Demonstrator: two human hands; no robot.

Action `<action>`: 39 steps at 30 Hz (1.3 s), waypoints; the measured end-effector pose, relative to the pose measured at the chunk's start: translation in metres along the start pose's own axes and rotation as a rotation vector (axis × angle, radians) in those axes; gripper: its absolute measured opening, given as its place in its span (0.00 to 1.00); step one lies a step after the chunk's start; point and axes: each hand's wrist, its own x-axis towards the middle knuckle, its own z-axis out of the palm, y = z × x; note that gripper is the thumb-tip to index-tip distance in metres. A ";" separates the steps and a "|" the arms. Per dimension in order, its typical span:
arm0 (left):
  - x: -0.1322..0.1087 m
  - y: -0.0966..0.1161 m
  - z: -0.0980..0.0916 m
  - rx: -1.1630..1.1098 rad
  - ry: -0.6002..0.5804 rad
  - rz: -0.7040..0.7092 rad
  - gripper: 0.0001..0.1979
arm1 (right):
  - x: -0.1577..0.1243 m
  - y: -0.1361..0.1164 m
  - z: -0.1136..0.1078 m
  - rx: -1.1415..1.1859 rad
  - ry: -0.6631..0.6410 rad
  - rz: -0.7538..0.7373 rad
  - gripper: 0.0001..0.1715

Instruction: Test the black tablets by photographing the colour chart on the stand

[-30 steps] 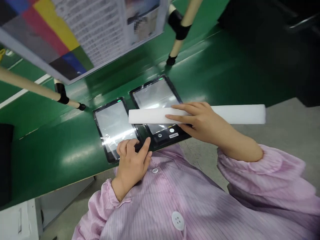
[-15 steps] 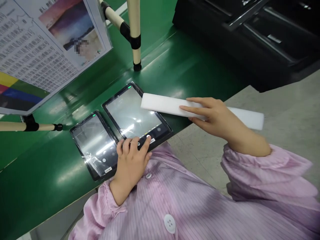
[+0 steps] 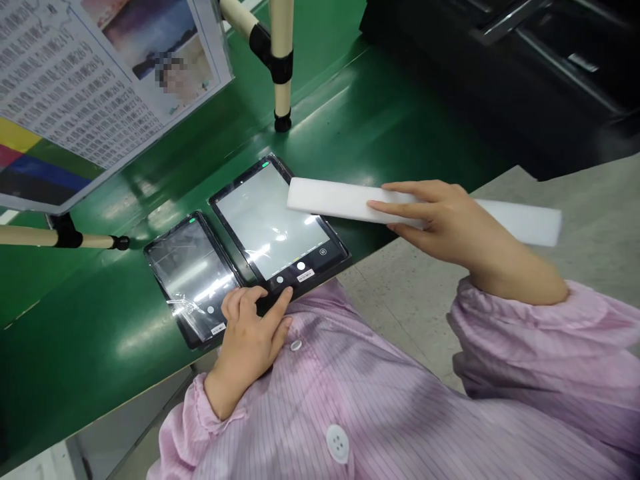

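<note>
Two tablets in clear film lie side by side on a green bench, both with a camera screen lit. My left hand (image 3: 253, 327) rests at the near edges between the right tablet (image 3: 273, 223) and the left tablet (image 3: 193, 273), its index finger stretched out, holding nothing. A long white foam strip (image 3: 327, 199) is gripped in my right hand (image 3: 440, 223), fingers along its upper side and the thumb hidden. The strip's left end lies over the right edge of the right tablet; whether it touches the screen I cannot tell.
A printed sheet in a clear sleeve (image 3: 100, 113) hangs at the upper left on a frame of cream pipes (image 3: 283, 40). Black trays (image 3: 500, 87) stand at the upper right. The green bench (image 3: 120, 333) ends near my body, with grey floor (image 3: 400, 293) beyond.
My left index finger has drawn back from the right tablet's shutter button to its near edge, and the hand has shifted left. My right hand and the foam strip appear slightly further right.
</note>
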 end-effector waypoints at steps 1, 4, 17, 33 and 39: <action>-0.002 0.000 0.001 -0.003 -0.004 -0.007 0.19 | 0.005 0.000 -0.001 -0.011 0.017 0.019 0.19; -0.005 0.002 0.004 -0.011 -0.021 -0.028 0.19 | 0.028 -0.004 0.000 -0.038 0.124 0.159 0.23; -0.013 0.001 0.024 -0.952 0.092 -0.518 0.34 | 0.030 -0.070 0.059 0.905 -0.247 0.199 0.57; 0.001 0.005 0.027 -0.871 0.149 -0.587 0.32 | 0.071 -0.074 0.078 1.210 0.002 0.435 0.38; -0.049 0.004 -0.009 0.027 0.096 -0.484 0.19 | 0.066 -0.065 0.088 1.289 0.053 0.408 0.30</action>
